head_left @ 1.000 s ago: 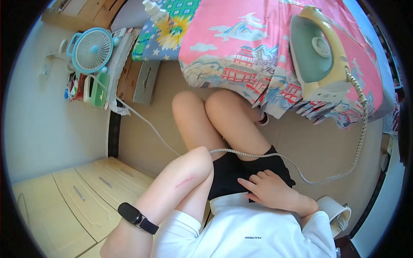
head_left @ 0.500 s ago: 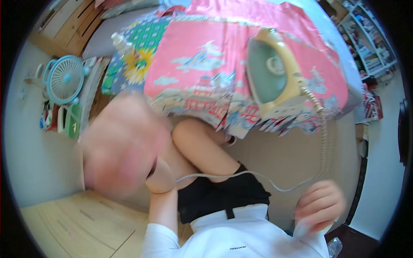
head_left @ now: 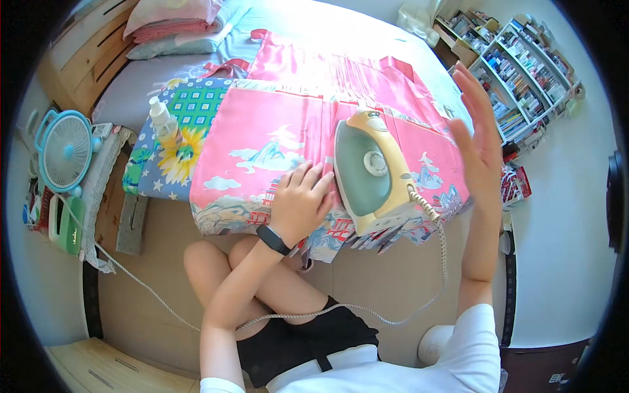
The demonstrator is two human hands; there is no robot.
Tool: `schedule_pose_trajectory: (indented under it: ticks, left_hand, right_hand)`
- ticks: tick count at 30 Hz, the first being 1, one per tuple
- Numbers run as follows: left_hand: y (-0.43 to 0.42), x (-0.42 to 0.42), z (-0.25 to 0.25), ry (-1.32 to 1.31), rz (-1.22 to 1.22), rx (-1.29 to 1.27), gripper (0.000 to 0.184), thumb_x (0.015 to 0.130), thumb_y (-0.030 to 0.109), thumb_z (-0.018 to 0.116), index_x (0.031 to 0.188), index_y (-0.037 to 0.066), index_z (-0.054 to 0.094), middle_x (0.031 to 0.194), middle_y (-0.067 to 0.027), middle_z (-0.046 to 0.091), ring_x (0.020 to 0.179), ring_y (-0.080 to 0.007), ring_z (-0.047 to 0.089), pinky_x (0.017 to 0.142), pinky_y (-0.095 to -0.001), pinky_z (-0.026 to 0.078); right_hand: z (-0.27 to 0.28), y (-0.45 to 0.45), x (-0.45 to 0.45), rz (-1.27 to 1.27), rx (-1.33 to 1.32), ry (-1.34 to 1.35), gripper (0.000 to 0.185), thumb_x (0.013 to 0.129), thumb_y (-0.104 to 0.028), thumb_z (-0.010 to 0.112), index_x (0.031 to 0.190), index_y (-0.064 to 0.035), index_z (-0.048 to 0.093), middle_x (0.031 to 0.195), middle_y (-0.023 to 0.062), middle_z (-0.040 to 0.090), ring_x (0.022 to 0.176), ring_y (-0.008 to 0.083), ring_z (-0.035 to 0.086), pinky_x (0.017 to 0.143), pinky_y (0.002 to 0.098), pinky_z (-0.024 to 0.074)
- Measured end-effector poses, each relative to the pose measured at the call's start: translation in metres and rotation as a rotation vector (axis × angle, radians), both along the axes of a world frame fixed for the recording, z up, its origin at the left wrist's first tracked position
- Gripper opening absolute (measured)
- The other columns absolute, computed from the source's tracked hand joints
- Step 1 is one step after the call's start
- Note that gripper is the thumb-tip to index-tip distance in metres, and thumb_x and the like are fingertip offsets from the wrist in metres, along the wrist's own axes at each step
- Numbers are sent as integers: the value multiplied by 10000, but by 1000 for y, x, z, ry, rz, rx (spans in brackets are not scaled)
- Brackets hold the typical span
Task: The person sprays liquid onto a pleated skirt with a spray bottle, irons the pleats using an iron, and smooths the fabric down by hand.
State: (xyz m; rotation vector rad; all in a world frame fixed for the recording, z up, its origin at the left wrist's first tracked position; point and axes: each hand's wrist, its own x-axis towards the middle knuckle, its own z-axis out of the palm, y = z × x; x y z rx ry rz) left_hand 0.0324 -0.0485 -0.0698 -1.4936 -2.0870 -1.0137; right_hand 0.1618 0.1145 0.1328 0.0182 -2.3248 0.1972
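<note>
Clock positions are read about the iron (head_left: pixel 371 171), with 12 o'clock at the far side. The cream-and-green iron rests on the pink printed cloth (head_left: pixel 252 131), its narrow end near 12 o'clock; the coiled cord sleeve (head_left: pixel 426 204) emerges at 4 o'clock. At 8 o'clock, the left hand (head_left: pixel 300 200), banded at the wrist, lies palm down on the cloth just beside the iron; its grip is open, fingers somewhat spread, holding nothing. Between 2 and 3 o'clock, the right hand (head_left: pixel 481 134) is raised, its grip open and empty, fingers toward 12 o'clock. Between 9 and 10 o'clock, a white-topped spray bottle (head_left: pixel 162 120) stands on the patterned blue-and-green cover (head_left: pixel 147 171). The fan (head_left: pixel 66 152) is at 9 o'clock; the bookshelf (head_left: pixel 521 82), at 2 o'clock.
</note>
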Motion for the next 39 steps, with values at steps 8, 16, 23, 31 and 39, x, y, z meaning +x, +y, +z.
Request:
schedule_pose_trajectory:
  ticks: [8, 16, 23, 31, 39]
  left_hand:
    - [-2, 0, 5, -45, -9, 49, 284, 782, 195, 618, 1048, 98, 640, 1034, -73, 587, 1066, -263, 511, 884, -405, 403]
    - [1, 0, 6, -216, 12, 125, 188, 736, 128, 659, 912, 64, 676, 928, -38, 591, 1001, -242, 526, 789, -387, 437]
    - [3, 1, 6, -257, 39, 109, 204, 724, 119, 650, 910, 39, 671, 943, -52, 587, 1008, -252, 523, 810, -383, 423]
    - [2, 3, 13, -173, 34, -3, 231, 709, 82, 636, 934, 38, 667, 956, -61, 594, 1010, -269, 530, 812, -398, 422]
    - [3, 5, 12, -77, 53, -41, 214, 749, 88, 619, 951, 49, 676, 971, -50, 598, 982, -261, 542, 807, -399, 421]
  right_hand:
    - [-55, 15, -46, -13, -265, -657, 453, 904, -374, 525, 1247, -79, 527, 1408, 190, 334, 1310, 345, 321, 1061, 431, 264]
    - [-75, 12, -66, -142, -4, -525, 435, 929, -399, 481, 1261, -123, 526, 1446, 139, 308, 1372, 331, 211, 1076, 457, 235]
    - [-79, 2, -65, -148, 97, -616, 470, 899, -470, 494, 1223, -133, 536, 1406, 133, 377, 1374, 362, 180, 1073, 555, 175]
    - [-88, 2, -66, -151, 50, -573, 511, 874, -482, 520, 1180, -73, 550, 1357, 141, 417, 1362, 366, 204, 988, 615, 299]
    - [-91, 6, -64, -53, -13, -503, 424, 865, -394, 555, 1115, -51, 578, 1295, 136, 483, 1332, 353, 282, 986, 597, 313]
